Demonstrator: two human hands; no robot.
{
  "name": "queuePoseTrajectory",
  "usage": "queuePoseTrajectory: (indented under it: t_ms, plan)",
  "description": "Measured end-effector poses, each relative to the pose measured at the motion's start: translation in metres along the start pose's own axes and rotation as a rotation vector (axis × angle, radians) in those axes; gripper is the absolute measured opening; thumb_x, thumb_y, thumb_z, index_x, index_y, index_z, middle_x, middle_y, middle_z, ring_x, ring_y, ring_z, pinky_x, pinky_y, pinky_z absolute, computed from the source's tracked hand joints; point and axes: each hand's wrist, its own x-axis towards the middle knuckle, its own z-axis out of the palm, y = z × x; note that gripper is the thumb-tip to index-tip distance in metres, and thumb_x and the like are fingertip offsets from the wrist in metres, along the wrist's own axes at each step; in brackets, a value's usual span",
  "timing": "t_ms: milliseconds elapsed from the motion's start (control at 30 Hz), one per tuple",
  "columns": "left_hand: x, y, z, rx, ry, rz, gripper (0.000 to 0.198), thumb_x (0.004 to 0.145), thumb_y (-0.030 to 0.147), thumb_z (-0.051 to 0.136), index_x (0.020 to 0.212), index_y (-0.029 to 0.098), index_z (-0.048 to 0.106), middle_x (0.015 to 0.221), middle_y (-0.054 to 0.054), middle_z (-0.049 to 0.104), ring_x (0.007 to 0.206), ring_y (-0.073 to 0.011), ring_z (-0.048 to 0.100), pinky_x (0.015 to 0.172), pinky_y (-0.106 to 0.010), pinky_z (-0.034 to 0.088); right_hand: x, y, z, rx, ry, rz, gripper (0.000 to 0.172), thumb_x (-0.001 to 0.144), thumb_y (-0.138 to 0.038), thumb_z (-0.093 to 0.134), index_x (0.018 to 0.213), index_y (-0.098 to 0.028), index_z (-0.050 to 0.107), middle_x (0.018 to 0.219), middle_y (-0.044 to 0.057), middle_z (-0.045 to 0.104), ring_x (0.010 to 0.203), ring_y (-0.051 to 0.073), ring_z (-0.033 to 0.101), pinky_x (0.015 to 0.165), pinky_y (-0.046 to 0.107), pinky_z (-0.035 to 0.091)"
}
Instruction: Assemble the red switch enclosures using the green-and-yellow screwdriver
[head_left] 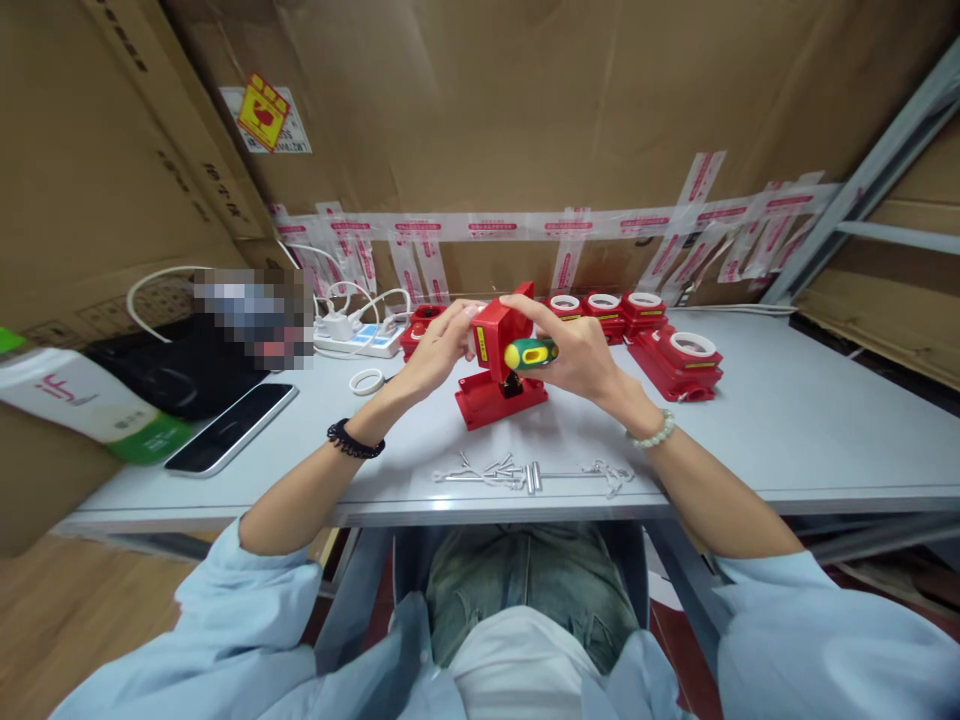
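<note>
A red housing (493,338) with a yellow label is tilted up between my two hands. My left hand (444,345) grips its left side. My right hand (574,350) is closed round a green and yellow screwdriver handle (531,353), with fingers also reaching to the top of the housing. Just below, a red base (501,402) rests on the table, with a dark part between it and the housing. Nearer the table's front edge lie loose screws (499,468), small metal pins (533,478) and thin rods with white cord.
Several red units with white rings (691,345) stand at the back right. On the left are a loose white ring (367,381), a power strip (360,338), a phone (232,430), a black bag and a white-green tube (90,400). Cardboard (495,110) walls the table's back.
</note>
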Motion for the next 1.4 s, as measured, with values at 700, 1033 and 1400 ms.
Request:
queuePoseTrajectory:
  t_ms: [700, 1033, 1400]
  plan:
    - [0.001, 0.001, -0.012, -0.046, -0.161, 0.079, 0.050, 0.086, 0.054, 0.060, 0.130, 0.031, 0.052, 0.124, -0.007, 0.061, 0.099, -0.0197, 0.064, 0.071, -0.028, 0.056, 0.001, -0.003, -0.001, 0.094, -0.022, 0.085, 0.070, 0.075, -0.038, 0.067, 0.141, -0.023, 0.050, 0.070, -0.002, 0.068, 0.055, 0.013, 0.056, 0.057, 0.025, 0.040]
    - [0.001, 0.004, -0.009, 0.004, -0.130, 0.015, 0.041, 0.087, 0.048, 0.064, 0.116, 0.021, 0.061, 0.071, 0.001, 0.058, 0.062, -0.0103, 0.055, 0.054, -0.019, 0.043, 0.003, -0.003, -0.009, 0.304, 0.011, 0.177, 0.076, 0.067, -0.029, 0.071, 0.139, -0.024, 0.047, 0.090, -0.001, 0.072, 0.067, 0.016, 0.064, 0.064, 0.028, 0.047]
    - [0.010, 0.014, -0.020, 0.051, 0.081, -0.266, 0.059, 0.090, 0.070, 0.036, 0.066, 0.019, 0.053, 0.051, 0.000, 0.049, 0.040, -0.0108, 0.042, 0.041, -0.023, 0.032, -0.001, -0.005, -0.001, -0.030, 0.067, -0.085, 0.055, 0.085, -0.037, 0.054, 0.138, -0.024, 0.054, 0.061, -0.004, 0.062, 0.048, 0.010, 0.044, 0.051, 0.024, 0.030]
